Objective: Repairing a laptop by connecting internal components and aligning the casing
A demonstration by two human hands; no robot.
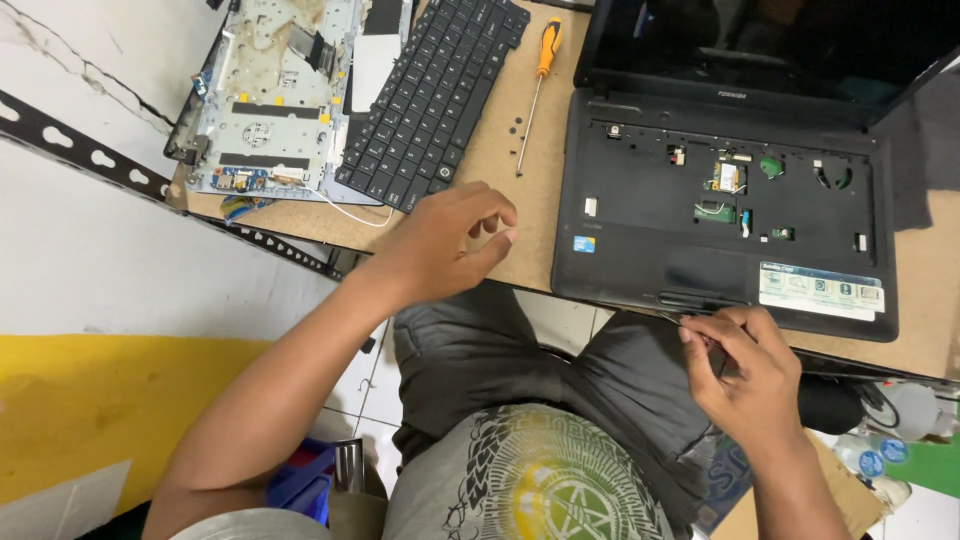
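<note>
The right hand (745,365) has its grip pinched narrow: thumb and forefinger close on a thin, dark sliver of a tool (672,316) at the front edge of the laptop base (640,265). What the tool is cannot be told; its tip points left and slightly up along that edge. The left hand (445,240) hovers over the desk (520,215) with fingers curled and thumb near forefinger, and whether anything sits between them cannot be told.

The black laptop base lies with its long axis left to right, keyboard removed, screen hinged up at the far side. A small blue square sticker (584,244) sits on its left palm rest, and a long pale rectangular label (821,289) on the right. Farther left, the detached keyboard (432,95) lies diagonally, a bare silver chassis (275,95) beside it. An orange-handled screwdriver (537,90) lies between keyboard and laptop, blade pointing toward the person.
</note>
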